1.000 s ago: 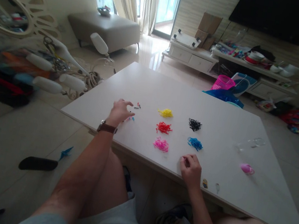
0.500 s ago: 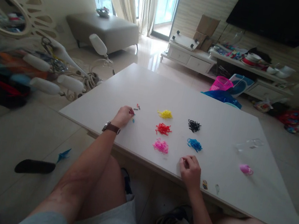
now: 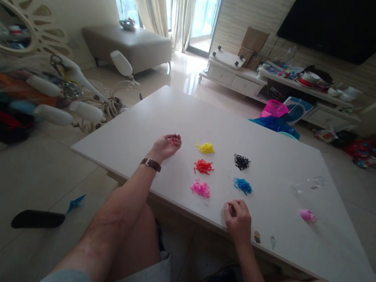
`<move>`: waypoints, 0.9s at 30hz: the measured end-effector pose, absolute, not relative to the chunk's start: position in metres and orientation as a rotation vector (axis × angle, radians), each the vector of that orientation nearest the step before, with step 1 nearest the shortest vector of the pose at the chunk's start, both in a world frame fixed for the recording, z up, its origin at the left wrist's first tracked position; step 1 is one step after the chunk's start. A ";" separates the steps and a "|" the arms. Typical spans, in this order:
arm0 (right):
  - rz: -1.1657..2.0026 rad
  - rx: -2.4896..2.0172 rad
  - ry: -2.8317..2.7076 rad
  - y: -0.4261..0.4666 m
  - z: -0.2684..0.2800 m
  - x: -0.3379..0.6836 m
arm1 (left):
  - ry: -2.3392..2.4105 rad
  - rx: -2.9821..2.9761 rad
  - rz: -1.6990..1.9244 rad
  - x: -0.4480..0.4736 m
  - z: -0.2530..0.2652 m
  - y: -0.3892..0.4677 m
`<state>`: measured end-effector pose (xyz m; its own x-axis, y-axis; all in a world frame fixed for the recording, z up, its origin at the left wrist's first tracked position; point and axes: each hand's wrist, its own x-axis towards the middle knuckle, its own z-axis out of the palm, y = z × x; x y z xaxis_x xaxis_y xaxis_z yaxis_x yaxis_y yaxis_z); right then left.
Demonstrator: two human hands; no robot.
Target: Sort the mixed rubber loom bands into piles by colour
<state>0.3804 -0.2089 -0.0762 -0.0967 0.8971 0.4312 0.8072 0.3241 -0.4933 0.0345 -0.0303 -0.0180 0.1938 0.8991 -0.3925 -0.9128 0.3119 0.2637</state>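
Note:
My left hand [image 3: 167, 146], with a watch on the wrist, is turned palm up over the white table [image 3: 178, 110]. Its fingers curl around small dark and reddish bits that look like rubber bands [image 3: 175, 137]. To its right lie piles of small rubber bands: yellow [image 3: 205, 148], red [image 3: 204, 167], pink [image 3: 200, 188], black [image 3: 241, 162] and blue [image 3: 243, 185]. My right hand [image 3: 238, 217] rests curled at the near edge, below the blue pile. The inside of its grip is hidden.
A clear bottle [image 3: 310, 184] and a small pink-purple object [image 3: 307, 216] are on the table's right side. Two small flat pieces, one a yellow figure [image 3: 257, 237], lie by the near edge. White lamp arms [image 3: 86, 111] stand close to the left edge.
My left hand has turned from palm down to palm up and shifted slightly right. The small loose pieces beside it no longer show on the table. My right hand stays in place.

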 end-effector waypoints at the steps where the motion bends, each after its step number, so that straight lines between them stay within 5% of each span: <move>1: 0.167 -1.504 -1.921 -0.209 -0.076 0.380 | 0.528 -0.042 1.289 0.037 -0.018 -0.029; 12: 0.112 -1.449 -1.887 -0.208 -0.074 0.379 | 0.670 0.000 1.397 0.060 -0.015 -0.024; 22: 0.191 -1.160 -2.044 -0.128 0.020 0.303 | 0.492 0.293 1.022 0.115 0.005 -0.069; 27: 0.265 -1.031 -2.304 -0.089 0.025 0.278 | 0.490 0.403 0.931 0.116 -0.001 -0.070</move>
